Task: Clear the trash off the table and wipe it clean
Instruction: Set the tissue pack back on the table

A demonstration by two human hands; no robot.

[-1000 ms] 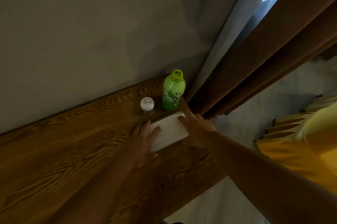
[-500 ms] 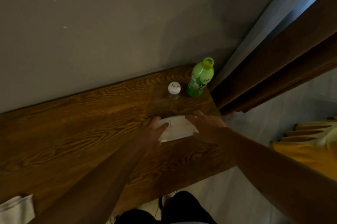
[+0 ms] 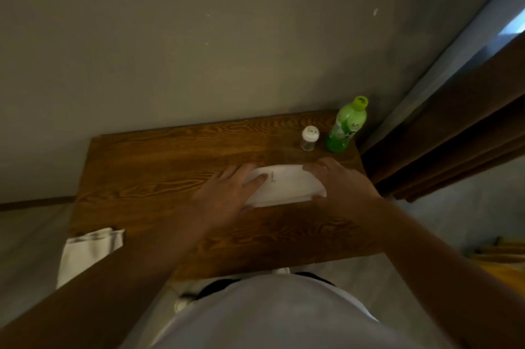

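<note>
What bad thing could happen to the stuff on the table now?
The green bottle and little shaker stand close behind the white paper under both hands; a forward push could tip them. The folded cloth hangs over the table corner and might slip off.

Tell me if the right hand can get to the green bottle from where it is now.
Probably yes. The right hand rests on the white packet, and the green bottle stands just beyond it with bare wood between; the shaker stands off to the left.
</note>
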